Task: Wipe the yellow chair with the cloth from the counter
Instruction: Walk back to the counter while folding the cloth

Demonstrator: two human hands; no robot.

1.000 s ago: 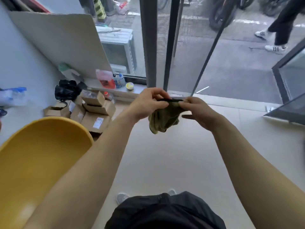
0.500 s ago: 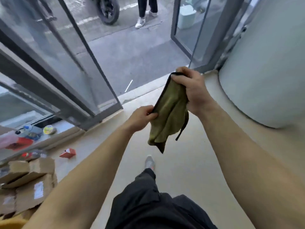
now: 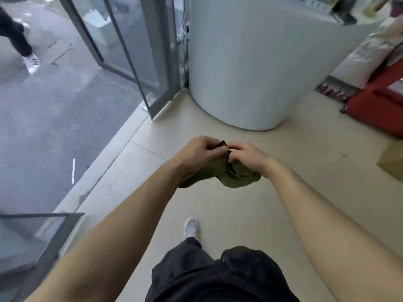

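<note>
Both hands hold an olive-green cloth [image 3: 229, 176] with a black edge, out in front of me at waist height. My left hand [image 3: 199, 152] pinches its top edge from the left. Right beside it, my right hand [image 3: 247, 156] grips the same bunched edge, fingertips nearly touching the left ones. The cloth sags crumpled below the two hands. The yellow chair is out of view.
A rounded white counter [image 3: 239, 68] stands ahead on the beige floor. An open glass door [image 3: 139, 57] lies to its left, with pavement and a passer-by's leg [image 3: 15, 38] outside. A red case [image 3: 379, 105] and a cardboard box [image 3: 392, 162] sit at right.
The view has swung right, away from the yellow chair and boxes toward the counter. My hands, spread apart on the hanging cloth half a second ago, have come together and bunched it.
</note>
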